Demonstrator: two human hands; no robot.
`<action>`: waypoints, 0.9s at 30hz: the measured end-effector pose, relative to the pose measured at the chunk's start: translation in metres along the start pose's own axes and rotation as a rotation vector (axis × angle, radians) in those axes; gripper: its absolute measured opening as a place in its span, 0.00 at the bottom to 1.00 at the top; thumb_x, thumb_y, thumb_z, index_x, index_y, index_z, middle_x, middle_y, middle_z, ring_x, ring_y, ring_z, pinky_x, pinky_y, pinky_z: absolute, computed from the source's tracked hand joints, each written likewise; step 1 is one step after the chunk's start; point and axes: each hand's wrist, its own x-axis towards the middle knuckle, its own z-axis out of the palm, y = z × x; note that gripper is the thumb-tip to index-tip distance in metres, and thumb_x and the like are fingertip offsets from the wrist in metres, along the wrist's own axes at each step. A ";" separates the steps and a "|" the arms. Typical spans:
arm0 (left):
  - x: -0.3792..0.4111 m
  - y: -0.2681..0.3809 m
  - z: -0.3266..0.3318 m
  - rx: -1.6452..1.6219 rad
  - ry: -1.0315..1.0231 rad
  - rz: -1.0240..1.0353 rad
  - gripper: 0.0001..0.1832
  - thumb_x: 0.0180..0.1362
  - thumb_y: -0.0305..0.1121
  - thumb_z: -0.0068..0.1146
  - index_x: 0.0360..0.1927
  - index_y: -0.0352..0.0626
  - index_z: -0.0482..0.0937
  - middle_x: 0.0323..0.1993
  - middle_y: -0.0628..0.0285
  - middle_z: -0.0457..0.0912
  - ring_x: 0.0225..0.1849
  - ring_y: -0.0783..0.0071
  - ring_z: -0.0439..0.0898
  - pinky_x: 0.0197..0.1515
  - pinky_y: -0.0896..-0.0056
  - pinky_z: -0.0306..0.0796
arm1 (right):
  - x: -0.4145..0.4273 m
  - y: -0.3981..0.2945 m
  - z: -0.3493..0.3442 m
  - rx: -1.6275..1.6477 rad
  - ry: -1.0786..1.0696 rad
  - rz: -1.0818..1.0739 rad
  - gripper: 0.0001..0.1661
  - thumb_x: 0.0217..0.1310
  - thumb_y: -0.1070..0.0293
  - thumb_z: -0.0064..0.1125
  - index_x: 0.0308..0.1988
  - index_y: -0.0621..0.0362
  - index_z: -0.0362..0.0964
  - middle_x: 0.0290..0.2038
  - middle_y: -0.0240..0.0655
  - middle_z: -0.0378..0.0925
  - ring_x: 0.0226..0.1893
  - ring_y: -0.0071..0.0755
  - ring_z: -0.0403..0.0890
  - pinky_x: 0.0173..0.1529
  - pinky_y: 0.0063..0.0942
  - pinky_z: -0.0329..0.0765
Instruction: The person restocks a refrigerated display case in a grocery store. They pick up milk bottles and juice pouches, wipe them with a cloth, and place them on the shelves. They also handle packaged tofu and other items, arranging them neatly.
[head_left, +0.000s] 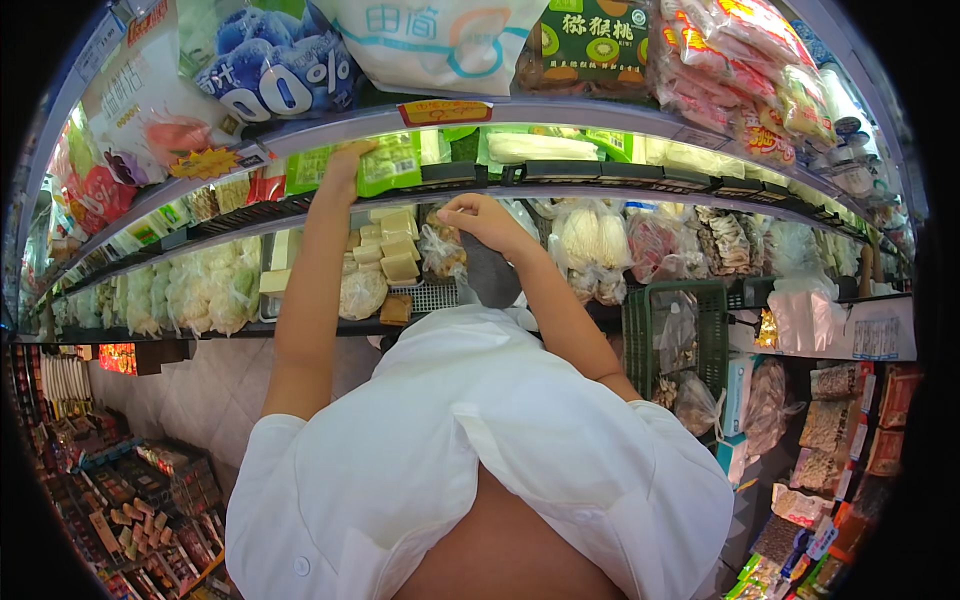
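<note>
My left hand (348, 169) reaches up to the middle shelf of a lit store display. Its fingers grip the left edge of a green plastic food packet (390, 163), which overlaps the shelf's black front rail. Another green packet (306, 171) stands left of the wrist. Lower down, my right hand (486, 222) is bent with curled fingers, just above a dark grey item (489, 271) that looks like cloth. Whether it grips that item cannot be told. Beside those fingers sits a clear bag of brownish food (441, 244); pale tofu-like blocks (390, 244) lie further left.
Overhead, the upper shelf edge (300, 135) carries large bags and a kiwi box (592, 45). Bagged mushrooms (589, 240) fill the lower shelf at right. A green plastic crate (637, 337) stands near my right elbow. Packed goods (142, 525) occupy the floor area behind left.
</note>
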 end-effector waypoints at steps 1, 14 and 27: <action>0.026 -0.002 -0.014 0.001 0.023 -0.025 0.26 0.58 0.32 0.54 0.60 0.38 0.66 0.45 0.54 0.78 0.41 0.66 0.80 0.39 0.68 0.77 | 0.001 0.002 -0.001 -0.004 0.013 -0.007 0.15 0.55 0.60 0.63 0.32 0.62 0.77 0.24 0.29 0.76 0.25 0.20 0.74 0.33 0.20 0.69; 0.120 -0.032 -0.071 0.998 0.358 0.575 0.26 0.57 0.45 0.55 0.54 0.37 0.73 0.57 0.51 0.73 0.58 0.59 0.70 0.58 0.60 0.65 | -0.008 0.025 -0.022 -0.054 0.048 0.011 0.16 0.57 0.57 0.62 0.33 0.61 0.77 0.26 0.28 0.76 0.28 0.19 0.72 0.34 0.21 0.69; 0.015 -0.002 0.137 1.407 -0.194 0.554 0.29 0.61 0.55 0.37 0.62 0.52 0.65 0.66 0.57 0.62 0.67 0.59 0.60 0.67 0.57 0.51 | -0.017 0.004 -0.062 -0.089 0.224 -0.106 0.12 0.57 0.63 0.58 0.30 0.61 0.76 0.25 0.25 0.74 0.29 0.17 0.71 0.36 0.18 0.67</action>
